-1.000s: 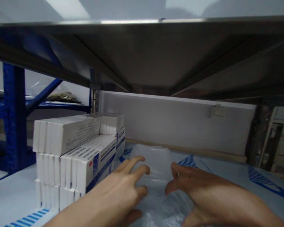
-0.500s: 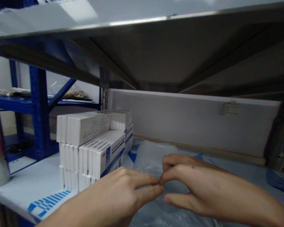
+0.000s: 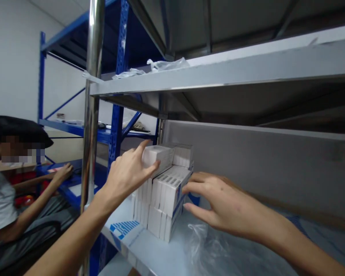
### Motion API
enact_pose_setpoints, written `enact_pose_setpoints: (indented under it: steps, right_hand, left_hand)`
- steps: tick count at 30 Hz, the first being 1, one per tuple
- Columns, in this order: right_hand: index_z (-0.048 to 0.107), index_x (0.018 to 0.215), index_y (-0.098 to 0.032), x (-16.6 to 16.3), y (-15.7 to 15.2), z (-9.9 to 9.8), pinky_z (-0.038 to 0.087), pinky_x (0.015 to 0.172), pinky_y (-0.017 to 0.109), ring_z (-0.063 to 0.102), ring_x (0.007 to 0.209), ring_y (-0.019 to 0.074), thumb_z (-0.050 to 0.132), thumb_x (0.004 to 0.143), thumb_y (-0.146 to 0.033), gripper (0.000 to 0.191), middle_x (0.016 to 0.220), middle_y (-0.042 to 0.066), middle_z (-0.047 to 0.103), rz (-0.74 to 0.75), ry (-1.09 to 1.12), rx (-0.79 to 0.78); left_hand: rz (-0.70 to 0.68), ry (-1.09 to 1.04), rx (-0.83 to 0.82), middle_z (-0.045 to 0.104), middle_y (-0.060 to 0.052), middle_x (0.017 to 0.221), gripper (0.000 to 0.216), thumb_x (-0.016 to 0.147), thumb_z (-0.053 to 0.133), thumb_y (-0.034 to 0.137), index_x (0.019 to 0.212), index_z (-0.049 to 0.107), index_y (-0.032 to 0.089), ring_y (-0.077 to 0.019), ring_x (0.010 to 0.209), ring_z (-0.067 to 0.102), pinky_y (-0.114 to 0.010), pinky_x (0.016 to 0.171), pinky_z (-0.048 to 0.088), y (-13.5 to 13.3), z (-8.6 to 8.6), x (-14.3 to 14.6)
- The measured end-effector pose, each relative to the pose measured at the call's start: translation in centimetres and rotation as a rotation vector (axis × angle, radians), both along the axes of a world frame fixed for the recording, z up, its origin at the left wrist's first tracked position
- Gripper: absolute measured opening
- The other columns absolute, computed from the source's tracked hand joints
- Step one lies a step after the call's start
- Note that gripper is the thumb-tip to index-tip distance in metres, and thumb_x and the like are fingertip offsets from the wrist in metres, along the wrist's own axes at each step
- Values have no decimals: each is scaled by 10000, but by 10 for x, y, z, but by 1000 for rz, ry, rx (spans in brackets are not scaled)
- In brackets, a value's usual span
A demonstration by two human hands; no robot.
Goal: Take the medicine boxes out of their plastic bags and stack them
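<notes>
White cardboard boxes (image 3: pixel 165 195) with blue printed sides stand packed upright in stacked rows on the shelf. My left hand (image 3: pixel 129 165) is at the upper left of this stack, thumb and fingers spread around the near end of a top box (image 3: pixel 156 153); whether it touches the box I cannot tell. By the stack's right side, my right hand (image 3: pixel 209 195) has its thumb apart from its bent fingers, and nothing shows between them. A crumpled clear plastic bag (image 3: pixel 212 245) lies on the shelf below my right hand.
A shelf board (image 3: pixel 218 76) with plastic bags on its edge runs above the boxes. A shiny metal post (image 3: pixel 92 107) stands at the left. Beyond it, a person in a dark cap (image 3: pixel 20 130) sits at a blue rack (image 3: pixel 74 174), one hand on its surface.
The view has swung left and drawn back. My hands have parted and left the plastic bag; the left is now at the top boxes, the right beside the stack.
</notes>
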State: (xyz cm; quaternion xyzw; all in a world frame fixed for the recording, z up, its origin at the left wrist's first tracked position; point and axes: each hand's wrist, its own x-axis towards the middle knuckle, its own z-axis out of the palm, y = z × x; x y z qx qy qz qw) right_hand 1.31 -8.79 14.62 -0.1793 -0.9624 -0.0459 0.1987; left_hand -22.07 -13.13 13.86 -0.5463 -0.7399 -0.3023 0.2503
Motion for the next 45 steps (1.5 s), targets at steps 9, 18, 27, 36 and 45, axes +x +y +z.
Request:
enact_pose_setpoints:
  steps: [9,18,27,36,45]
  right_hand:
    - [578,1325,-208,42,38,-6,535,853,421,656,978,261,698,789,-528,636,1187,131,676,-301,417,-186]
    - [426,1402,-273,130,27,-16,431,1065,485,538,1272,305,789,718,-277,774,1410,123,552,-90,462,174]
    - [528,1262,-250,170,-11,-35,578,795,351,675,961,258,837,582,-314,750,1162,75,671,-311,356,-141]
    - [509,1310,-220,179,-2,-83,515,949,419,617,1117,305,858,555,-386,848,1256,113,631,-473,292,-463]
    - [531,1365,-202,184,7,-107,545,709,311,670,837,231,837,585,-251,839,1032,84,701,-569,129,-597]
  left_hand:
    - [-505,-38,379,692,-50,1220,551,817,678,452,1306,528,248,-246,1018,705,-359,902,578,-31,-3,25]
    - [-1098,411,350,544,-23,1441,549,863,650,150,1346,527,381,-251,1292,556,-420,1074,494,-1,-29,48]
    - [-1278,66,100,523,-81,1451,851,770,777,263,1493,332,330,-285,1258,575,-344,1005,543,4,-29,74]
    - [-1408,-464,-491,525,-90,1456,884,769,753,225,1506,276,321,-269,1236,598,-414,1014,523,34,-63,90]
    - [-1117,-103,-614,497,-76,1490,860,797,724,457,1536,298,346,-313,1294,536,-446,1064,457,36,-84,97]
